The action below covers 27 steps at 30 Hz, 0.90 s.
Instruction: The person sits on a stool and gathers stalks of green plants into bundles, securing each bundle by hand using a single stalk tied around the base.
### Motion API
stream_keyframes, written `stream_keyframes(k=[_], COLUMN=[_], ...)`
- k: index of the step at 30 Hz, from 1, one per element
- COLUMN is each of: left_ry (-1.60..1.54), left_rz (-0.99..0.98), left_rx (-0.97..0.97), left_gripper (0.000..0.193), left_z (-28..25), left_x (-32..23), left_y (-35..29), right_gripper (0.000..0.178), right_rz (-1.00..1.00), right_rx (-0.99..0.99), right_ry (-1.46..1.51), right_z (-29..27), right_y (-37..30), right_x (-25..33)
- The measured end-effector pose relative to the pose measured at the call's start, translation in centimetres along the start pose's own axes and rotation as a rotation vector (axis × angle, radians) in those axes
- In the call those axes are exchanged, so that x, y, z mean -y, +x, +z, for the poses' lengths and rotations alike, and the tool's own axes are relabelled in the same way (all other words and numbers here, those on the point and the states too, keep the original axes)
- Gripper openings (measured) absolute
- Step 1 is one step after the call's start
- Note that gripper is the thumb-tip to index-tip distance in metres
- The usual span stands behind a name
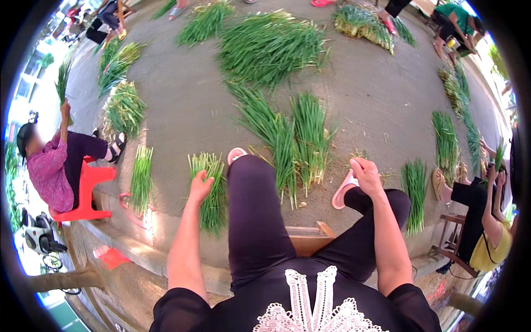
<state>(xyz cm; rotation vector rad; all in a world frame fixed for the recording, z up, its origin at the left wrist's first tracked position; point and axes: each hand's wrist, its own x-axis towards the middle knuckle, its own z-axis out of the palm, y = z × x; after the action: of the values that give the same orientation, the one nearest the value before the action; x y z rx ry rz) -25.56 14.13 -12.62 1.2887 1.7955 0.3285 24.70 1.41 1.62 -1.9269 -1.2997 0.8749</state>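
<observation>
My left hand (201,186) is at the edge of a bunch of long green chive-like stalks (213,213) lying left of my knee. Its thumb and fingers are slightly apart, and nothing shows between them. My right hand (365,174) is closed above my pink slipper (344,191); whatever may be in its fingers is too small to make out. Between my feet two larger bundles of the same greens lie side by side, the left bundle (279,141) slanting and the right bundle (311,133) straighter, with paler lower ends.
A big heap of greens (271,47) lies farther off on the concrete. Neat bunches rest left (142,174) and right (414,193) of me. To the left, a person on a red stool (91,185) holds up greens; another person (495,238) sits at right. I sit on a wooden seat (307,243).
</observation>
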Motion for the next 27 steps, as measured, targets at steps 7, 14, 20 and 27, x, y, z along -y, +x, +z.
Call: stream_keyframes(k=[7,14,20,27], left_ry=[0.163,0.409,0.436,0.645], left_rz=[0.611,0.736,0.369,0.151], left_rx=[-0.044,0.345,0.527,0.420], left_gripper=[0.035,0.021,0.030,0.064], left_z=[-2.8,11.0,22.9,25.8], left_x=[-18.7,-26.7,-10.8,-5.0], left_y=[5.2,4.0,1.8,-1.1], right_gripper=[0.020,0.030,0.030,0.027], right_rz=[-0.113,-0.070,0.009,-0.030], right_rx=[-0.066,-0.088,0.031,0.053], right_ry=[-0.139,-0.114,-0.143,-0.085], right_z=[-2.9,-4.0,-6.2,-7.6], right_y=[1.8,1.8,0.3,-1.3], right_x=[3.4,1.5,1.9,2.0])
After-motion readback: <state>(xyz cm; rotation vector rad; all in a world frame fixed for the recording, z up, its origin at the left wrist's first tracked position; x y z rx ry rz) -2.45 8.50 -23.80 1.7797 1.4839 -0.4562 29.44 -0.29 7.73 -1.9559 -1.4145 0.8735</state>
